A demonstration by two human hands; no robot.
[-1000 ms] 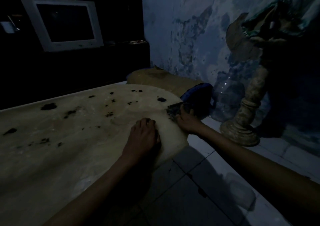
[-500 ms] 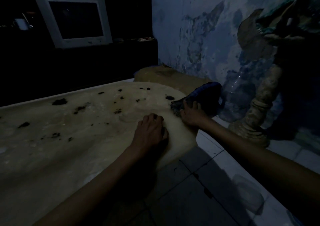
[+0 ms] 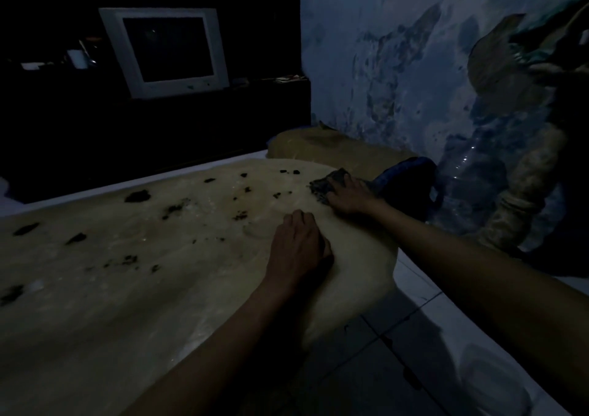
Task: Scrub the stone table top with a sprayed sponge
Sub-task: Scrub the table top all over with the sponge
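Note:
A pale stone table top [image 3: 134,288] fills the left of the view, dotted with several dark crumbs and smears. My right hand [image 3: 349,194] presses a dark, ragged sponge [image 3: 325,183] onto the table's far right edge, its fingers bent over the sponge. My left hand [image 3: 299,246] rests knuckles-up on the stone near the right edge, fingers curled under and holding nothing that I can see. The room is very dim.
A blue bag [image 3: 411,179] and a clear plastic bottle [image 3: 471,179] stand right behind the sponge. A stone pedestal [image 3: 516,205] rises at the right by the peeling wall. A white monitor [image 3: 165,52] sits on dark shelving behind. Tiled floor [image 3: 414,352] lies below.
My right hand has slid the sponge a little farther away and inward along the table's right edge. The left hand stays planted on the stone.

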